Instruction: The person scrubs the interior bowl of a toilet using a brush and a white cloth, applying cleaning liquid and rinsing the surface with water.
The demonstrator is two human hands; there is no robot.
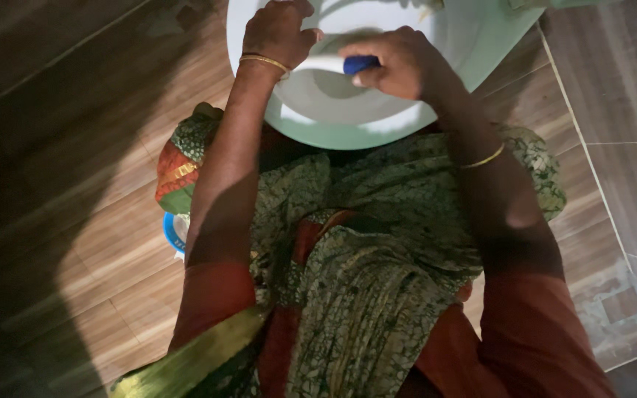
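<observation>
She is mid-scrub: right hand (399,63) fisted round a white, blue-gripped brush handle (333,65), left hand (278,33) clasping the pale green bowl's rim (348,133).

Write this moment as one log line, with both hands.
left hand: on pale green basin rim | right hand: grips white brush handle, blue part | floor: wood-look tiles

Wood-look floor tiles (97,221), blue-rimmed container (174,231) partly hidden by patterned green cloth (377,243), grey wall tiles (628,96) at right.
</observation>
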